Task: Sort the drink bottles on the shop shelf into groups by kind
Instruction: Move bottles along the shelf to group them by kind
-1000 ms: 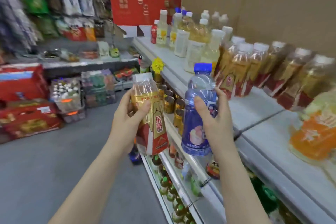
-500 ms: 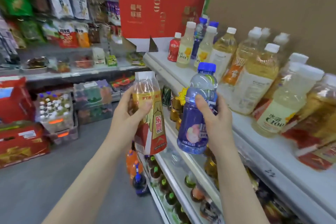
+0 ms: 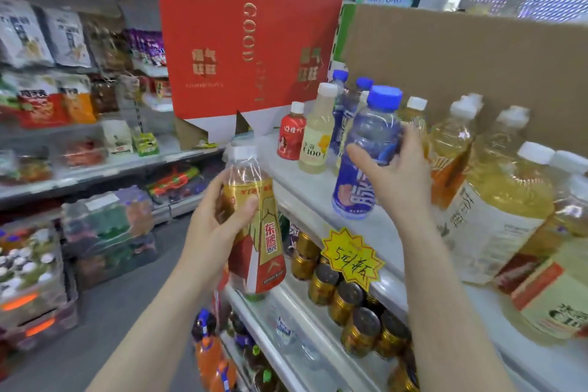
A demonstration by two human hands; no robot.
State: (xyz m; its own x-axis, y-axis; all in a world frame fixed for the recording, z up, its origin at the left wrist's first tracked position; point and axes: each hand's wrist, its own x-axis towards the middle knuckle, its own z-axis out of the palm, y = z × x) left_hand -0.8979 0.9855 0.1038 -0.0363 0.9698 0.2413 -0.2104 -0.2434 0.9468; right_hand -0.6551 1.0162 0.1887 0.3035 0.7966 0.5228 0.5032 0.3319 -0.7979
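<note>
Centre frame, the right hand (image 3: 401,181) wraps the blue bottle (image 3: 353,188) above the shelf (image 3: 313,197), the left hand (image 3: 210,226) grips the gold bottle (image 3: 267,242) lower left; 2 likely full, slick bottles, best held mid-body.

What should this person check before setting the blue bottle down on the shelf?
1. Grip of right hand on blue bottle: ok, fingers and thumb curl round it.
2. Grip of left hand on gold-labelled bottle: ok.
3. Blue bottle's cap on: ok.
4. Matching blue-capped bottles on the shelf: ok, they stand at the far end.
5. Free spot beside them: cannot tell, the held bottle hides it.
</note>
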